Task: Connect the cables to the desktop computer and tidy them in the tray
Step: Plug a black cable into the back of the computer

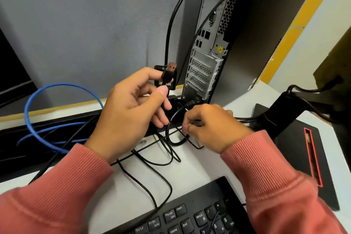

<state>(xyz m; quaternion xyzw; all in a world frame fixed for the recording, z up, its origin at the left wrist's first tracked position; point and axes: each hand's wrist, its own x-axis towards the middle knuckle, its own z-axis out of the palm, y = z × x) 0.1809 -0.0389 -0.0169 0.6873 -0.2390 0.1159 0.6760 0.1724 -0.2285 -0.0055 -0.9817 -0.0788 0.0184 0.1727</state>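
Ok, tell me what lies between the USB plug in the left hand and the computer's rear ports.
Head view: only bare grey partition and a black cable hanging down lie between the USB plug and the computer.

A black USB plug [169, 73] is pinched by the left hand [133, 112]; a thin black cable loop [173, 133] is gripped by the right hand [210, 127].

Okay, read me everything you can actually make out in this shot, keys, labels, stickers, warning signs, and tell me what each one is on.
"Pause", "Insert", "Home", "End", "PrtSc", "ScrLk", "NmLk", "8", "9", "7": key caps on the black keyboard; the small second lines under them are too blurred.
Yellow triangle sticker with a lightning bolt, no words: rear panel of the desktop computer.
White and red label on the black adapter behind the left hand: unreadable.
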